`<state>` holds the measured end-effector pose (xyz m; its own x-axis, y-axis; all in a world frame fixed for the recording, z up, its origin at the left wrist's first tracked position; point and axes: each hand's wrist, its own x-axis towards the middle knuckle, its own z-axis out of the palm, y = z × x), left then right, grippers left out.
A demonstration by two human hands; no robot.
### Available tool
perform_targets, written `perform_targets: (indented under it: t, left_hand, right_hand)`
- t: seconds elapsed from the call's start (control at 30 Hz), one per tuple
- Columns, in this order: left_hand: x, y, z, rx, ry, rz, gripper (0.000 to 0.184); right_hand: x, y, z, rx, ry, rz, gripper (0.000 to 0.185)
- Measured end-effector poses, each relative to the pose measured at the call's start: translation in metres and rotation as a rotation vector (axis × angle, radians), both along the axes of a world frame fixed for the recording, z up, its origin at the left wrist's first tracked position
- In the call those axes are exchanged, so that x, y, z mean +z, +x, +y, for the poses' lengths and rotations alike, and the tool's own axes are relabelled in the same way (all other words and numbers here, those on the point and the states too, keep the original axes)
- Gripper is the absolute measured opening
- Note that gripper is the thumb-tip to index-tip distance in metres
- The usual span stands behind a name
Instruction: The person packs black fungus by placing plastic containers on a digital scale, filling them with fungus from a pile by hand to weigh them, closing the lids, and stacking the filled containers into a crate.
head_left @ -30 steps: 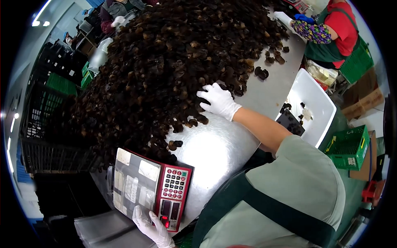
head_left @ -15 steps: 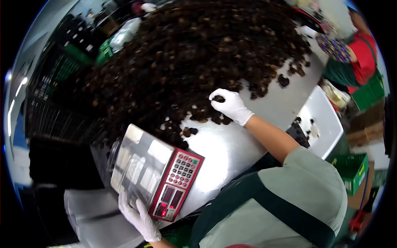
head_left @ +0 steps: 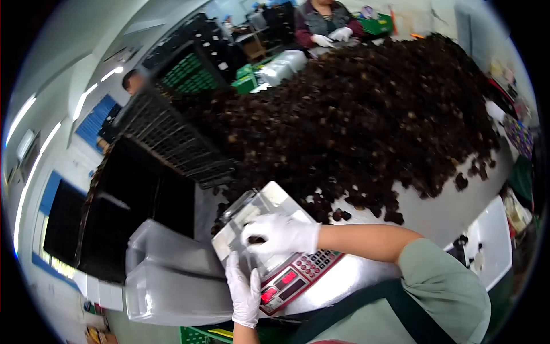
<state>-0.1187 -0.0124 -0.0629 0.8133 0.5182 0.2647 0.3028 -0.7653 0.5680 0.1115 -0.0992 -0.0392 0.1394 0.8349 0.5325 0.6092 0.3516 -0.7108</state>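
Note:
My right hand (head_left: 281, 235), in a white glove, is over the scale's plate with its fingers curled round a small dark brown piece (head_left: 256, 239). The piece looks like a mushroom, but its exact kind is unclear. My left hand (head_left: 243, 292), also gloved, is at the near left edge of the scale. Its thumb and fingers are apart, and it seems to touch a clear plastic container on the plate, partly hidden by my right hand. The red-framed digital scale (head_left: 309, 269) has a keypad and lit red displays.
A large heap of dark brown pieces (head_left: 366, 120) covers the metal table (head_left: 366, 217). Translucent plastic bins (head_left: 172, 281) stand left of the scale, by a black crate (head_left: 177, 137). A white tub (head_left: 495, 241) is at right. A gloved co-worker (head_left: 326, 28) is at the back.
My right hand has moved left from the heap's edge to above the scale, carrying the dark piece. My left hand stays by the scale. The view has turned left and up.

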Motion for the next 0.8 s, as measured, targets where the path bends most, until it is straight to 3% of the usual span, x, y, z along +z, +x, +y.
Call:
perform_targets:
  t: [0.07,0.1,0.13,0.2,0.33,0.4,0.5,0.53,0.57,0.6,0.63,0.67,0.7,0.8]
  left_hand:
    - [-0.022,-0.003,0.008,0.024,-0.194,-0.138,0.069]
    - [-0.001,0.01,-0.011,-0.025,-0.446,-0.229,0.07]
    - [-0.004,0.01,-0.009,-0.029,-0.382,-0.228,0.069]
    - [-0.01,0.008,0.005,-0.061,-0.314,-0.178,0.069]
    - [-0.006,0.012,-0.003,-0.029,-0.332,-0.177,0.071]
    - [-0.007,0.013,-0.003,-0.052,-0.32,-0.19,0.07]
    - [-0.002,0.009,-0.005,-0.037,-0.244,-0.111,0.065]
    - [0.0,0.008,-0.005,-0.052,-0.244,-0.085,0.064]
    - [0.001,0.01,-0.009,-0.023,-0.241,-0.093,0.062]
    - [0.001,0.012,-0.009,-0.027,-0.244,-0.092,0.062]
    - [0.001,0.012,-0.008,-0.024,-0.217,-0.106,0.063]
    - [0.001,0.011,-0.008,-0.018,-0.191,-0.122,0.064]
    - [0.0,0.011,-0.008,-0.003,-0.183,-0.116,0.064]
    - [0.017,0.017,-0.02,-0.007,-0.087,-0.088,0.068]
  right_hand:
    - [0.001,-0.017,0.001,0.062,-0.245,-0.225,0.04]
    - [-0.005,-0.024,0.0,0.032,-0.282,-0.388,0.049]
    - [-0.019,-0.031,0.013,0.023,-0.331,-0.511,0.059]
    - [-0.006,-0.042,0.013,-0.086,-0.423,-0.596,0.059]
    - [-0.009,-0.039,0.007,-0.206,-0.241,-0.572,0.054]
    - [-0.013,-0.029,-0.002,-0.242,0.012,-0.474,0.047]
    - [-0.019,0.015,-0.032,-0.464,0.3,-0.597,0.03]
    - [-0.023,0.035,-0.043,-0.499,0.147,-0.342,0.027]
    - [-0.017,0.06,-0.06,-0.587,-0.206,-0.379,0.02]
    - [-0.016,0.084,-0.076,-0.774,-0.195,-0.38,0.018]
    - [-0.027,0.114,-0.089,-0.896,-0.405,-0.484,0.018]
    - [-0.047,0.142,-0.104,-1.058,-0.421,-0.549,0.015]
    - [-0.075,0.17,-0.116,-1.232,-0.253,-0.609,0.013]
    - [-0.091,0.209,-0.143,-1.326,-0.404,-0.535,0.016]
